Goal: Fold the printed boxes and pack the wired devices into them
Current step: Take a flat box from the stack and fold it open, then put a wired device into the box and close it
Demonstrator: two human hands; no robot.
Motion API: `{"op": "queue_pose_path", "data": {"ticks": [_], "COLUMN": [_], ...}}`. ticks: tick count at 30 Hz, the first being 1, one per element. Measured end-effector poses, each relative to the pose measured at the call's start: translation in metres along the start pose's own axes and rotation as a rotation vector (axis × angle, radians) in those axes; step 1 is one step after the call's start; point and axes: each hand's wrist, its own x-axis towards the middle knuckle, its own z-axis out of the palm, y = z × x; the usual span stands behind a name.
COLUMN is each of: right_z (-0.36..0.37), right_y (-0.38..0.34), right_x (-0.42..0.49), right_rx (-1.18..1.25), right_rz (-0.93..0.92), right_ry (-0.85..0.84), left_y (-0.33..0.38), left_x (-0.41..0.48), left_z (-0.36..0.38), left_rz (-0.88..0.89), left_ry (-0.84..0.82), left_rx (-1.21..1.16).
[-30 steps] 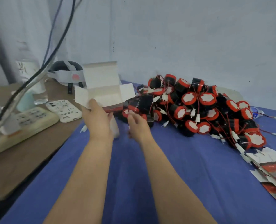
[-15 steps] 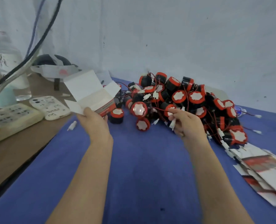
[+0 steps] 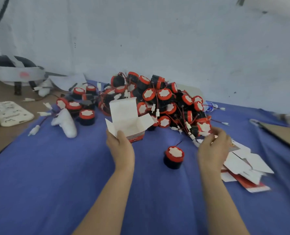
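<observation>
My left hand (image 3: 120, 146) grips a small printed box (image 3: 125, 119) by its lower left corner; the box is open at the top with its white flaps spread. A big pile of black-and-red wired devices (image 3: 159, 100) lies behind it on the blue cloth (image 3: 56, 175). One device (image 3: 173, 156) sits apart between my hands, its thin wire trailing up and right. My right hand (image 3: 212, 150) is at the pile's right edge, fingers curled, pinching what looks like a white wire connector (image 3: 196, 142); motion blur hides the contact.
Flat unfolded boxes (image 3: 242, 165) lie under and right of my right hand. A white controller (image 3: 64, 122) rests left of the box. A white keypad (image 3: 10, 112) and a headset (image 3: 13, 72) sit on the wooden table at left. A cardboard sheet (image 3: 285, 134) lies far right.
The view has swung right. My right hand has moved from the pile's middle to its right edge, and one device now lies apart on the cloth. My left hand still holds the box.
</observation>
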Motion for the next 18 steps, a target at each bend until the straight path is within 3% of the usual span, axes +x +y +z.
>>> {"op": "queue_pose_path", "data": {"ticks": [2, 5, 6, 8, 11, 13, 16, 18], "right_z": [-0.004, -0.01, -0.009, -0.006, 0.0, 0.003, 0.006, 0.011], "right_y": [0.002, -0.001, -0.002, -0.009, -0.014, -0.014, -0.018, -0.027], "right_x": [0.0, -0.007, -0.01, -0.014, -0.01, -0.009, -0.01, -0.014], "right_rx": [-0.011, -0.213, -0.292, -0.419, -0.419, -0.377, -0.064, 0.134], "right_rz": [-0.026, -0.057, -0.102, -0.182, -0.186, -0.145, -0.078, -0.179], "right_ry": [-0.261, -0.95, -1.099, -1.226, -1.134, -0.932, -0.508, -0.412], "left_y": [-0.007, -0.012, -0.012, -0.012, -0.012, -0.013, -0.016, -0.018], "left_x": [-0.002, 0.0, 0.001, 0.0, -0.003, -0.006, -0.008, -0.009], "left_z": [0.001, 0.0, 0.0, 0.0, 0.001, 0.002, 0.004, 0.006], "left_rz": [-0.025, -0.024, -0.012, -0.013, 0.027, 0.052, 0.067, 0.075], "left_ry": [-0.018, -0.05, -0.063, -0.087, -0.145, -0.182, -0.223, -0.257], "left_rx": [0.077, 0.18, 0.223, 0.306, 0.413, 0.466, 0.527, 0.578]}}
